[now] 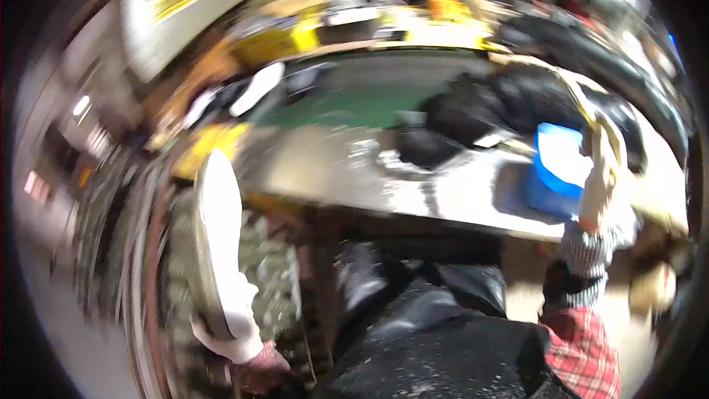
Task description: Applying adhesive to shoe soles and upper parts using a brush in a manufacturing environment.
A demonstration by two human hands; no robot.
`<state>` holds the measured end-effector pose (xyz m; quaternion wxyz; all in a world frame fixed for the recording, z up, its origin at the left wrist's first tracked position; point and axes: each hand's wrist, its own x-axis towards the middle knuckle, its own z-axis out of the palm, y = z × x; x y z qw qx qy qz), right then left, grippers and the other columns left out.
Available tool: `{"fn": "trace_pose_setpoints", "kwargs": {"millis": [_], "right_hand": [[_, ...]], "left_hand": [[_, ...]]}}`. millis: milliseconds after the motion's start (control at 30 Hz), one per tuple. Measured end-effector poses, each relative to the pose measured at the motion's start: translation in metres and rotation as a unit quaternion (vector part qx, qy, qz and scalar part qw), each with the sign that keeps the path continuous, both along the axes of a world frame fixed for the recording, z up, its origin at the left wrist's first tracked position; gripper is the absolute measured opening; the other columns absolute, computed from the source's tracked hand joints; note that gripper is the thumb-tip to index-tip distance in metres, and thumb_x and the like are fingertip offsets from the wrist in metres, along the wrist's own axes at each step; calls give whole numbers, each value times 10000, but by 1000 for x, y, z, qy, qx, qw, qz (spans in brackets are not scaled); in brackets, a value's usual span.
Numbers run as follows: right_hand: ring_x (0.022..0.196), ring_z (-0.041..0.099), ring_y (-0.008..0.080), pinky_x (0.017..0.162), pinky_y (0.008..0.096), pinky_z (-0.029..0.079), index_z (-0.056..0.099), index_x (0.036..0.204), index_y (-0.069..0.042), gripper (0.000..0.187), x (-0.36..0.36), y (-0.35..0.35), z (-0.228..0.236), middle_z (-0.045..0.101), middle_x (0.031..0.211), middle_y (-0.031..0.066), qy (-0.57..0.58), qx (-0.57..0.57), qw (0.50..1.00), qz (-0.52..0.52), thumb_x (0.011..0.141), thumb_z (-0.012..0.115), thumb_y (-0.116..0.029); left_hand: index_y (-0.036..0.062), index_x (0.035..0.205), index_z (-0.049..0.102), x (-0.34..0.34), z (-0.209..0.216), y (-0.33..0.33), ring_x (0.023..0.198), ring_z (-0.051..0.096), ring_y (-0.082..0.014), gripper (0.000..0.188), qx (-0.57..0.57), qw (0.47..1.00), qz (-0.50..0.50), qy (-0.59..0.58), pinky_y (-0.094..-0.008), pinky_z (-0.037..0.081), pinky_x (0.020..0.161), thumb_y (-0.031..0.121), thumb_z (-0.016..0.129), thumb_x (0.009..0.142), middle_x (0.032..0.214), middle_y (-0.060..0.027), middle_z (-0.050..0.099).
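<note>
At the lower left, my left hand (233, 340) is closed around the lower end of a long white shoe sole (221, 222) with a greyish edge. The sole stands nearly upright, off the table's left front corner. On the right, my right hand (607, 174) is raised beside a blue container (554, 192) with white inside. Its fingers look closed on a thin yellow stick (580, 97) pointing up and away; motion blur hides the stick's far end. Black dark-surfaced pieces (473, 111) lie heaped on the table left of the container.
The worktable (317, 166) has a green strip (340, 107) across its middle. More white soles (258, 89) lie at its far left. Yellow bins (277, 43) stand behind. Below my left hand is a rack with greenish-grey pieces (269, 266). A black apron (436, 347) covers my lap.
</note>
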<state>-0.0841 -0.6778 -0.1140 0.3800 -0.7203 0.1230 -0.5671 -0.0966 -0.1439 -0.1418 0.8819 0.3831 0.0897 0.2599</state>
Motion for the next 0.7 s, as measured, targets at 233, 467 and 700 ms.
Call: {"fn": "trace_pose_setpoints", "kwargs": {"millis": [233, 467, 700], "right_hand": [[729, 588, 96, 646, 264, 472, 685, 996, -45, 201, -89, -70, -1, 651, 780, 23, 284, -35, 946, -152, 946, 622, -230], [713, 579, 111, 658, 258, 470, 686, 998, -19, 206, -111, -87, -25, 635, 815, 31, 193, -14, 979, -67, 935, 658, -213], [733, 659, 169, 667, 290, 536, 684, 1013, -9, 154, -16, 79, 0, 688, 839, 82, 241, -179, 931, 206, 907, 622, -102]], "left_hand": [[-113, 1341, 406, 91, -48, -128, 979, 623, -377, 729, -115, 923, -356, 92, -455, 522, 886, 462, 544, 915, 1139, -254, 604], [-36, 1372, 435, 70, -111, -104, 901, 632, -413, 725, -169, 835, -483, 201, -518, 556, 648, 542, 465, 934, 1162, -238, 613], [-8, 1299, 470, 81, -163, -84, 648, 664, -395, 997, -265, 713, -588, 274, -488, 555, 435, 850, 348, 807, 1009, -223, 644]]}}
